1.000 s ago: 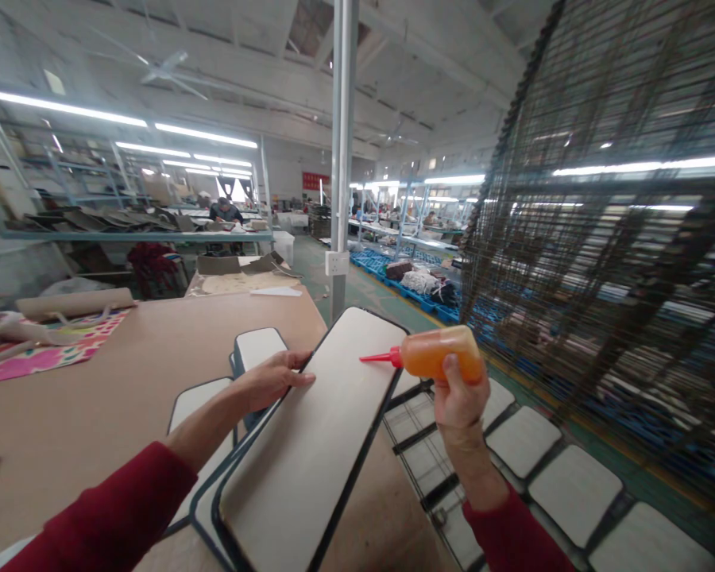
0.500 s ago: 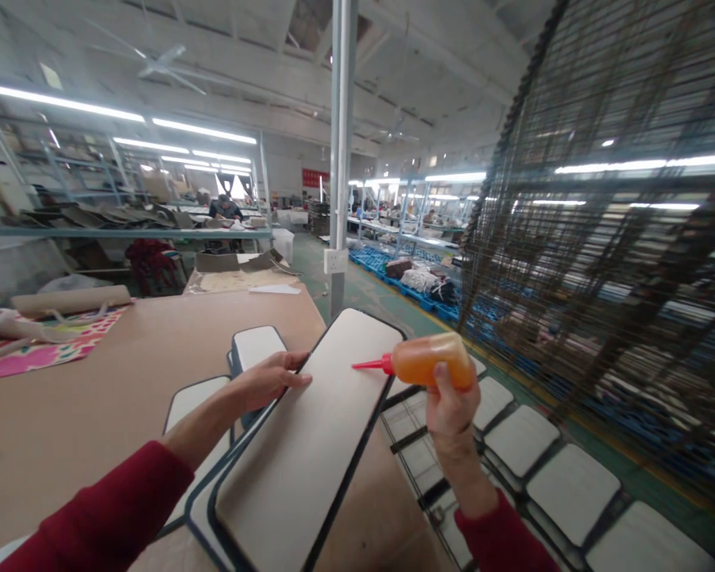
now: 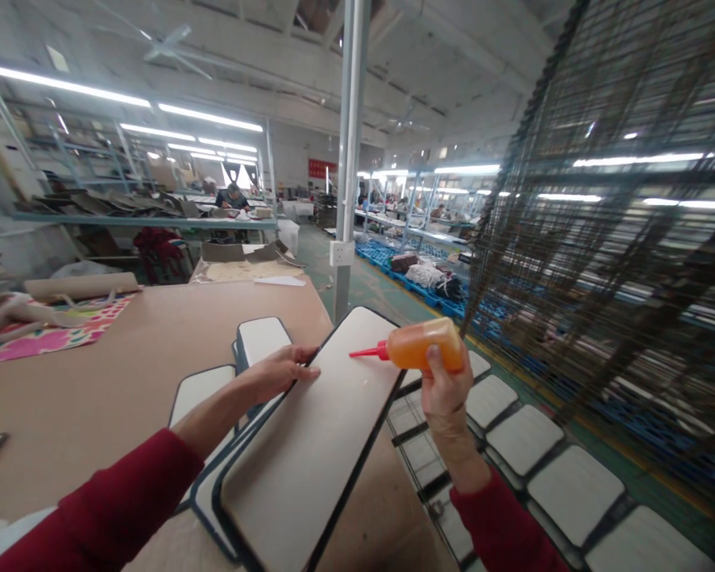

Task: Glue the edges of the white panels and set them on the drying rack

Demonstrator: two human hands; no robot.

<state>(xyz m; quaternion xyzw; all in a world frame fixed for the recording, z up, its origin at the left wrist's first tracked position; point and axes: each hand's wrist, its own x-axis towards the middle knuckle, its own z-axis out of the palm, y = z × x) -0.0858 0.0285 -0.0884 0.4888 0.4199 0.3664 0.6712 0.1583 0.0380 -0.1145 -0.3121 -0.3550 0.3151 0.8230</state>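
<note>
Here, the amber squeeze bottle is clasped in the right hand, red nozzle poised over the dark-edged white panel, its edge pinched by the left hand.

Tube lights glare white left and right of pillar; ceiling around its top dim grey. Wire rack right of pillar blurred; frame edges stretched.
</note>
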